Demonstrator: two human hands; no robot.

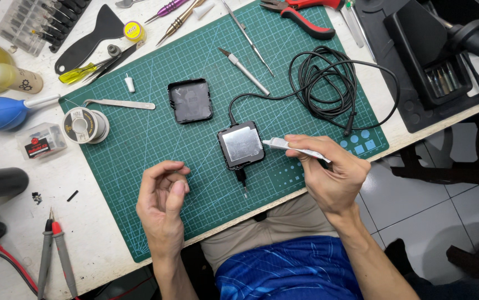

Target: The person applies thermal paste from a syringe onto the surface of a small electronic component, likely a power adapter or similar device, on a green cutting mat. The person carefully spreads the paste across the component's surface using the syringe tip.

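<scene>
I can't make out the tube's [295,149] cap end inside my right hand [328,172], which grips it, nozzle at the opened black device [241,145] mid green cutting mat [222,128]. My left hand [162,200] curls loosely, holding nothing. Removed cover [190,100] lies just beyond; coiled cable [323,83] nearby.
</scene>
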